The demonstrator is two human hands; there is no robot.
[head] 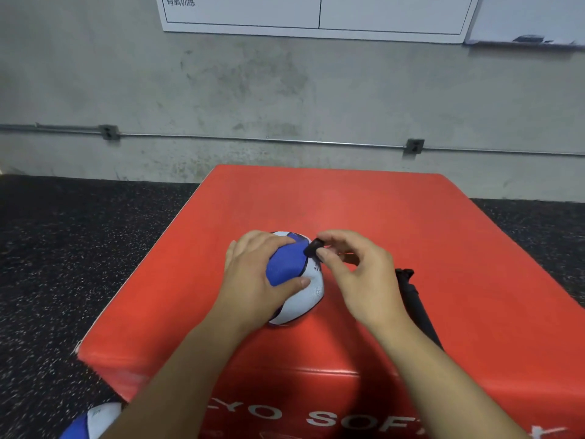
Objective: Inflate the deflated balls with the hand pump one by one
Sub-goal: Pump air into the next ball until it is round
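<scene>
floor (pixel 79 248): dark speckled rubber, runs along both sides of the box, meets the wall at the back.
second ball (pixel 91 421): blue and white, on the floor at the lower left, beside the box's near corner, half cut off by the frame edge.
wall (pixel 285 90): bare grey concrete, stained. A thin metal conduit (pixel 253 139) runs across it, with two small junction boxes.
board (pixel 316 14): white, hung on the wall at the top, ruled into panels, some printed characters in the left panel.
box (pixel 348 201): red padded block, flat top is my work surface, white lettering on the near face, partly hidden by my arms.
my left hand (pixel 253 277): fingers curled over the ball, thumb across its near side, gripping it down onto the box.
ball (pixel 300 280): blue and white, partly deflated, sits on the box top near the middle.
my right hand (pixel 357 270): thumb and forefinger pinching a small black nozzle (pixel 313 248) right at the ball's upper right side.
pump (pixel 414 302): black, lies on the box top just right of my right wrist, partly hidden by my forearm.
</scene>
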